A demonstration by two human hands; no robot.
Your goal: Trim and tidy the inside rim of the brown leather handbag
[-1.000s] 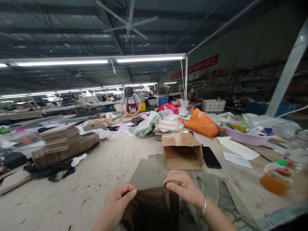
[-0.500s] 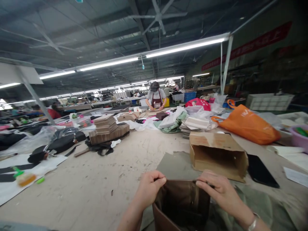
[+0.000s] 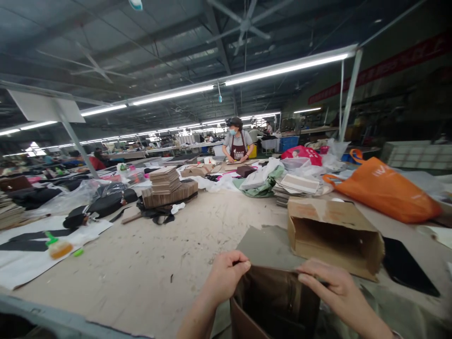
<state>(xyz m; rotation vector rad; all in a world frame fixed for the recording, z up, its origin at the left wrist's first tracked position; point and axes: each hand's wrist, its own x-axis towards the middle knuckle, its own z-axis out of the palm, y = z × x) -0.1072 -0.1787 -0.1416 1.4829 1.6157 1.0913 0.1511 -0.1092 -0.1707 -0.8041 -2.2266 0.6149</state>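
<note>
a creased cardboard box (image 3: 321, 212) gapes beside a flat grey-green sheet (image 3: 264, 242) on the scuffed, pale counter (image 3: 141, 273). since a second ago the view has swung left, and the near rim of the brown bag (image 3: 275, 301) has come into sight. left hand (image 3: 228, 275) and right hand (image 3: 328, 282), set apart, pinch its far rim at the counter's near side; it looks smooth, dark inside, mouth upward.
</note>
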